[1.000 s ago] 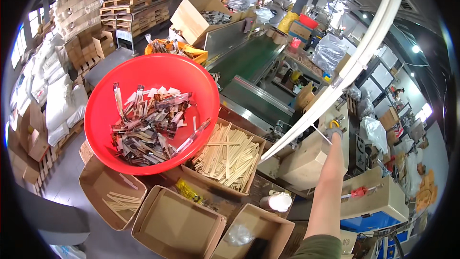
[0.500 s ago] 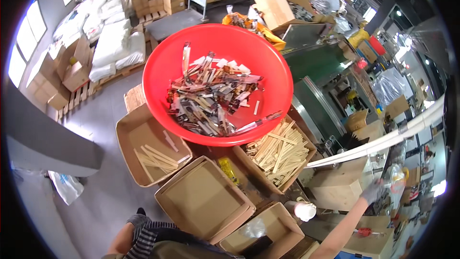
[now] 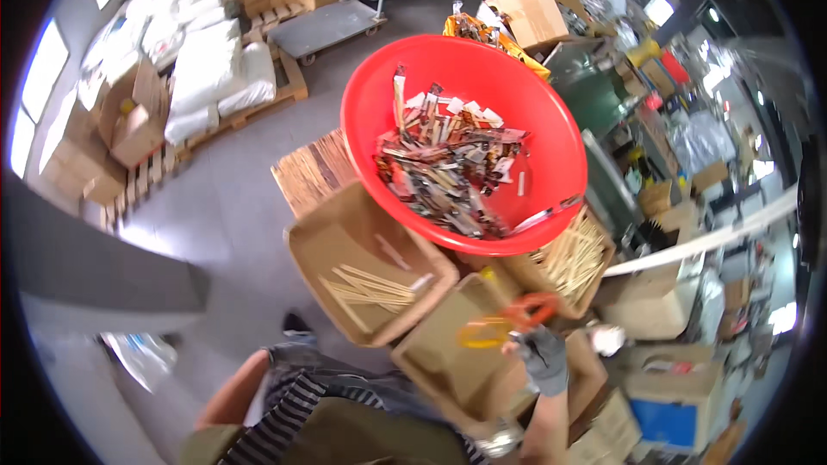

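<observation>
Over the cardboard box (image 3: pixel 444 353), lower centre: right hand (image 3: pixel 544 360), gloved, fingers gripping an orange-and-yellow looped item (image 3: pixel 515 317), loops poking out up-left past the fingertips. Vs 0.5 s ago: red basin (image 3: pixel 469 56) sits further right in frame; right hand in from lower right. Left hand (image 3: pixel 291 353) fingers: can't tell. Item blurred, kind unclear.

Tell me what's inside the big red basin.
The red basin holds a jumbled heap of narrow wrapped packets; a white strip lies apart to the right. Whatever lies beneath the heap, including much of the basin's bottom, is covered and cannot be seen.
</observation>
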`<state>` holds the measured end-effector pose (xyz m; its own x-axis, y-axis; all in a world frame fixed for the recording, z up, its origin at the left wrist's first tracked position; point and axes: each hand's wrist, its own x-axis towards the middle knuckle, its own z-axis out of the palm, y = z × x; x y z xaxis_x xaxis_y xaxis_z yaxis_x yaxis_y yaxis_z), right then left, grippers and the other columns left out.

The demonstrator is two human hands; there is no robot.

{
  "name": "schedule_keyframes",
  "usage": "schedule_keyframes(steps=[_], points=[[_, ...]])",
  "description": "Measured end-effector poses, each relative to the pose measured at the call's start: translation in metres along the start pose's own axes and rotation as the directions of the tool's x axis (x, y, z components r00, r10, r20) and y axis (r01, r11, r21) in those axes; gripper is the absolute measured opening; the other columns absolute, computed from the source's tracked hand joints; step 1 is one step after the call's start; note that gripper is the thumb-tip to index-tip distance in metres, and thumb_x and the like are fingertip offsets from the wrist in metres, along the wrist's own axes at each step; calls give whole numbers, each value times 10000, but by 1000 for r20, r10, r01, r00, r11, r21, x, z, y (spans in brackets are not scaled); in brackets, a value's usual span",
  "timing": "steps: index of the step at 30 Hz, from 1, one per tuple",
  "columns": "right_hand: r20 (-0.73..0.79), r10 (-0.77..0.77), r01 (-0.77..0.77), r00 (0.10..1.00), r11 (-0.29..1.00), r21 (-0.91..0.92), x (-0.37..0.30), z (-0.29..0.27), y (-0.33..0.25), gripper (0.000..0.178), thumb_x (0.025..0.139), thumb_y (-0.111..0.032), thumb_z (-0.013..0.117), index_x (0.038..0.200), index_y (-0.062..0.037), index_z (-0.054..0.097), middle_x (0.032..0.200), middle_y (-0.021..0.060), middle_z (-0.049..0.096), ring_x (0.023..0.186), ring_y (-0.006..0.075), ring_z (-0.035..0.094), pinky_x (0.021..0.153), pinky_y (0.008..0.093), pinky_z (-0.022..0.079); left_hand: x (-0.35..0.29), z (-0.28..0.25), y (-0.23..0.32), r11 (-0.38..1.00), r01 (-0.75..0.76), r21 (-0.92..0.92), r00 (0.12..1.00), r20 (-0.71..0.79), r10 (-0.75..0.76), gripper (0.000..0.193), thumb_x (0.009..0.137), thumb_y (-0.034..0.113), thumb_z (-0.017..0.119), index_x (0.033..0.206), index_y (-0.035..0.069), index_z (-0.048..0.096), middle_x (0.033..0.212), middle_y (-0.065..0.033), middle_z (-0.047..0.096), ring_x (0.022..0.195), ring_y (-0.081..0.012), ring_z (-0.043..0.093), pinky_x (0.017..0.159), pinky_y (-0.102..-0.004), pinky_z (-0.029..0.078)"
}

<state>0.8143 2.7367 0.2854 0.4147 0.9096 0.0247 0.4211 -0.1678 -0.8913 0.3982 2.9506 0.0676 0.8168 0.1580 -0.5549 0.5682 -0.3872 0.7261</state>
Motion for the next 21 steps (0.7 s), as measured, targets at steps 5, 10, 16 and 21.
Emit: schedule_keyframes(steps=[5,10,16,21], points=[[508,-447,664,736,625,-411,99,197,-97,258,658,-132,576,916,-130,574,801,33,550,742,211,557,574,296,456,-70,-166,53,766,-213,-607,973,-61,222,398,842,220,467,1173,0,494,1088,-90,575,859,-171,576,733,-288,455],[518,-679,836,519,280,-471,198,335,-132,404,718,-177,510,1116,-110,484,1019,63,512,930,223,517,806,349,434,-108,-252,49,511,-31,-859,973,91,212,410,774,171,567,1124,-28,488,920,-72,592,746,-143,567,639,-247,461],[96,-54,61,994,996,-68,256,443,-156,172,825,-163,520,979,-87,508,929,73,556,846,219,546,713,320,445,-84,-334,-25,405,-256,-878,926,-343,-159,192,743,168,610,868,42,537,720,1,516,648,-83,508,526,-220,417],[279,21,-275,960,258,926,327,486,-181,134,802,-113,591,908,-72,518,656,40,521,542,112,507,497,236,417,-29,-432,-46,762,-500,-411,742,-658,131,279,823,293,576,943,49,518,795,-5,531,725,-104,506,649,-237,428]])
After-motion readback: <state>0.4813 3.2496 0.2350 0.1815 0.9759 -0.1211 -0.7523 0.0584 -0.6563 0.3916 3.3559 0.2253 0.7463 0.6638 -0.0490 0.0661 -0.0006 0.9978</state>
